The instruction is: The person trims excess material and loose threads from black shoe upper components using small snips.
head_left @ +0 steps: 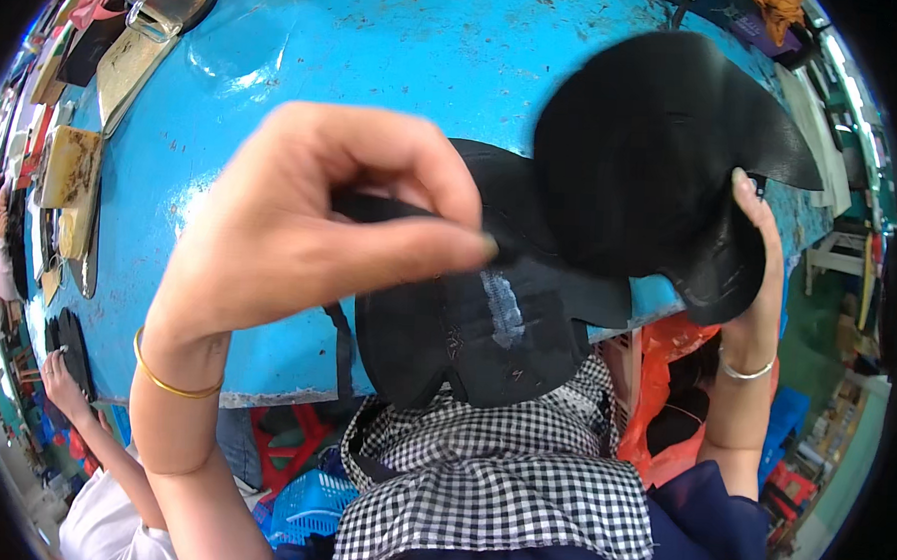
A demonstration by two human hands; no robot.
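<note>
My right hand (756, 258) grips the right edge of a large black cut piece (639, 153) with rounded lobes, its thumb on top. This piece is lifted above the blue table and slightly blurred. My left hand (336, 215) is raised at the middle left, thumb and fingertips pinched together. Something dark shows inside its curled fingers, but its kind is unclear. Beneath my hands another black sheet piece (541, 349) lies at the table's near edge, with a notch in its lower rim and a whitish streak across it. A narrow black strip (343, 360) hangs over the edge beside it.
The blue table (279, 42) spreads ahead. A clear jug (170, 3) and stained boards (73, 169) stand at its left. A red plastic bag (664, 390) hangs below my right arm. At far left, a co-worker's hand (64, 383) touches a black piece. A blue basket (314, 504) sits below the table.
</note>
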